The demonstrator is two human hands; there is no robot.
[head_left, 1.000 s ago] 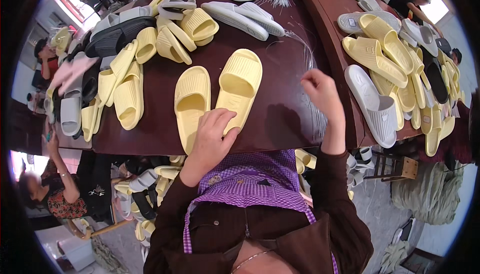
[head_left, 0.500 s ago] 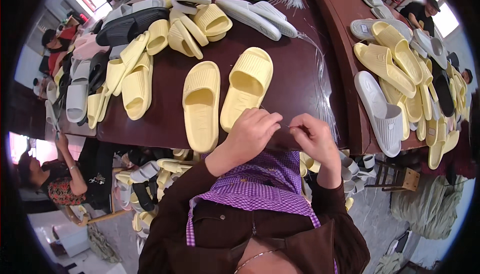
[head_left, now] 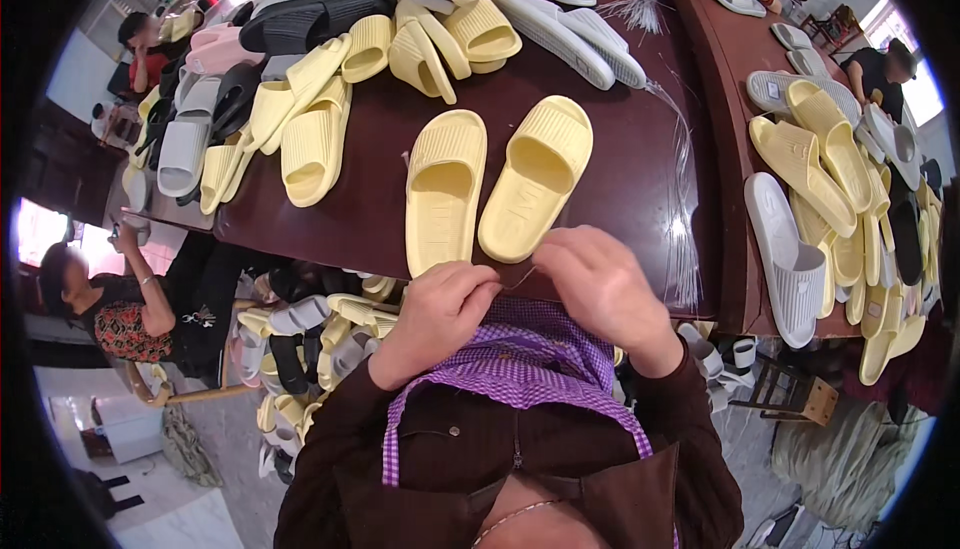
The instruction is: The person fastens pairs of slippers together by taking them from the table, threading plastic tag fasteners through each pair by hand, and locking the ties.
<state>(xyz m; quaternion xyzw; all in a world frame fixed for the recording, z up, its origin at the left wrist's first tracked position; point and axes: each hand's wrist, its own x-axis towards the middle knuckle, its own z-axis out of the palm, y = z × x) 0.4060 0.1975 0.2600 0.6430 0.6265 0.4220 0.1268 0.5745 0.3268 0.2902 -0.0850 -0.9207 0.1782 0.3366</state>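
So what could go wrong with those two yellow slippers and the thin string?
The thin strand pinched between the left hand and right hand looks fine enough to slip from the fingers or tangle. The pair of yellow slippers lies near the table edge, so a nudge might push them off onto the pile below.

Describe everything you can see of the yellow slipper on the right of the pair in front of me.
The right yellow slipper is a pale yellow open-toe slide that looks like soft moulded foam, with a ribbed strap across the far end and a smooth footbed bearing a faint embossed mark. It lies sole-down on the dark wooden table, angled slightly, heel toward the person. Its heel sits close beside the left yellow slipper; whether they touch is unclear. The right hand is just below the heel, apparently not touching it.
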